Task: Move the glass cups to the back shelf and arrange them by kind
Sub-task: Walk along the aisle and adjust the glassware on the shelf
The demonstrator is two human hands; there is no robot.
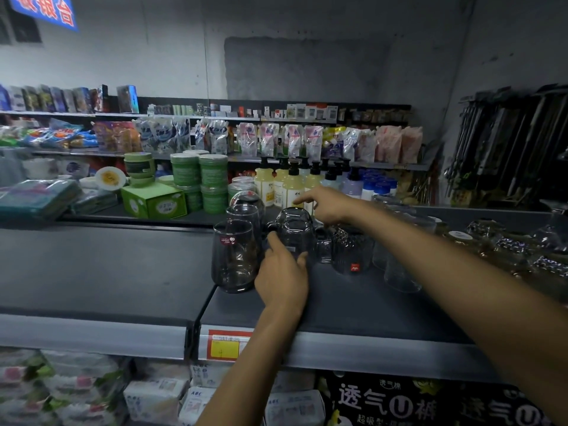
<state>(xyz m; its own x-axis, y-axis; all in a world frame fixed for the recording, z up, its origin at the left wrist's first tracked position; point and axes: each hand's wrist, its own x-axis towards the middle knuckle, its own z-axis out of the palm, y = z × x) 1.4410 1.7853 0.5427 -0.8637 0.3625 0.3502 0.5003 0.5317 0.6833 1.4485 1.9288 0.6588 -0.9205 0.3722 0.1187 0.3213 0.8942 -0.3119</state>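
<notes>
Dark shelf top [123,265], where the left hand [281,273] curled round an upturned glass cup [295,230] beside a tall cup [235,256], the right hand [327,204] loose-fingered and empty; a slow, level lift would likely avoid knocks.

We are reading the large white characters "透气U裤" on the black pack [399,404] under the shelf edge, with smaller "透气棉" above them and "超吸型" beneath. We are making out blue "ABC" on the white packs [196,395] beside it. The blue sign [46,10] high on the wall is showing red "银台", its first character cut off. The red-and-yellow price tag [226,345], the red sticker on the grey glass cup [233,256], the red mark on the ribbed cup [353,253] and the green box [153,204] are carrying print too small for us to read.
</notes>
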